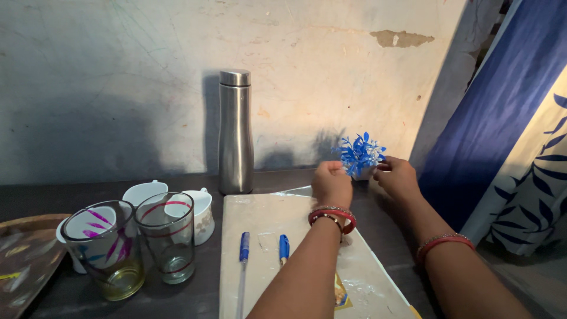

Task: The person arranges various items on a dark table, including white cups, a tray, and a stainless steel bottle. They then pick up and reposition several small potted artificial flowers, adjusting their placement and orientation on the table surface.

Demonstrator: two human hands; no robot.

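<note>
While both hands flank the small pot of blue flowers (360,155) at the back of the desk (283,180), the left hand (332,183) is curled loosely against it and the right hand (397,176) pinches its side. Steady work here probably means supporting the base, clear of the steel bottle (235,133) and pens (244,248).

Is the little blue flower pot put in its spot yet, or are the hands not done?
Not done. Both hands, left hand and right hand, are on the blue flower pot at the back of the table, near the steel bottle. The two pens lie untouched. What is left: letting go.
</note>
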